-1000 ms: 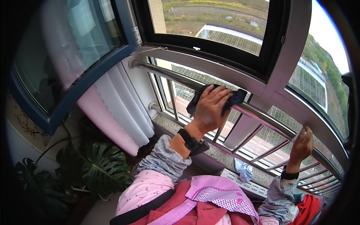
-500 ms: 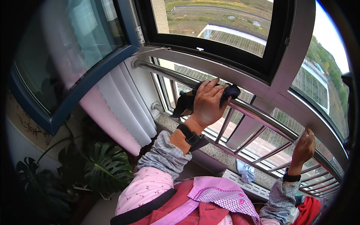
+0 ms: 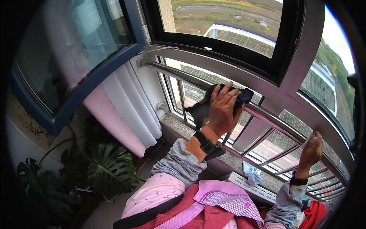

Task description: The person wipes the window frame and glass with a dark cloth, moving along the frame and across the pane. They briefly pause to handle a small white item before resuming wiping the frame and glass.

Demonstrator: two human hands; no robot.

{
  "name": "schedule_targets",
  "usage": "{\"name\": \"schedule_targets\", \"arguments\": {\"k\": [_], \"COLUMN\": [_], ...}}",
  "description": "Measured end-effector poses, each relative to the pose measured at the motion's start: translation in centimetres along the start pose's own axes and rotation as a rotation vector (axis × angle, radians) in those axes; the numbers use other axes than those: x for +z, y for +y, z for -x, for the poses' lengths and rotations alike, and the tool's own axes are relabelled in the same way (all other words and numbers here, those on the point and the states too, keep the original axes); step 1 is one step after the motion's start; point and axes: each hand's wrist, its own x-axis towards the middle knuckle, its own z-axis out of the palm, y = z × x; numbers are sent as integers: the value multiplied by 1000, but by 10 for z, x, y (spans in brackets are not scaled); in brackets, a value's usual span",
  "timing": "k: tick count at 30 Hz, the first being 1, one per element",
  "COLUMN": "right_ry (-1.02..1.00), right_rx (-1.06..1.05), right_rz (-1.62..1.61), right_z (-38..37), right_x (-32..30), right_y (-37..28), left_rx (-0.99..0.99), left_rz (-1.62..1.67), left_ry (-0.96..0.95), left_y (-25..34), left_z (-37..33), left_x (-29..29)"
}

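My left hand (image 3: 223, 110) presses a dark cloth (image 3: 245, 96) round the top rail of the metal railing (image 3: 173, 71), its fingers curled over the cloth. A loose end of the cloth hangs below the rail, left of my wrist. Farther right, my right hand (image 3: 312, 152) is up at the same top rail, fingers bent and close together. Something pale shows beside its fingertips, too small to make out. Below the rail, thin metal bars run down in front of the lower window panes.
An opened blue-framed window sash (image 3: 95, 68) juts in at the left, above a white and pink curtain (image 3: 126, 110). A large-leaved plant (image 3: 110, 168) stands low at left. On the stone sill lies a light blue cloth (image 3: 251, 173), near a white slotted radiator cover (image 3: 244, 184).
My left hand and the dark cloth have slid a little to the right along the rail. The right hand stays at nearly the same place.
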Motion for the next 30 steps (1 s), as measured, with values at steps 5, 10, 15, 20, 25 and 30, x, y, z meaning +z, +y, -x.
{"name": "schedule_targets", "arguments": {"k": [5, 10, 15, 20, 25, 30], "right_ry": [-6, -27, -43, -34, -27, -57], "right_rx": [-10, 14, 21, -16, -31, 45], "right_rz": [-31, 12, 20, -18, -5, 37], "right_z": [0, 0, -1, -1, 0, -2], "right_x": [-1, 0, -1, -2, -3, -2], "right_y": [1, 0, -1, 2, 1, -5], "left_rx": [-75, -150, -46, 89, -72, -142], "left_rz": [-211, -401, -33, 30, -271, -396], "left_ry": [-1, 43, -3, -91, 28, -57], "left_y": [-71, -107, 14, 15, -95, -86], "left_z": [-9, -22, -14, -15, -22, -30], "left_x": [-35, -56, 14, 13, -46, -39]}}
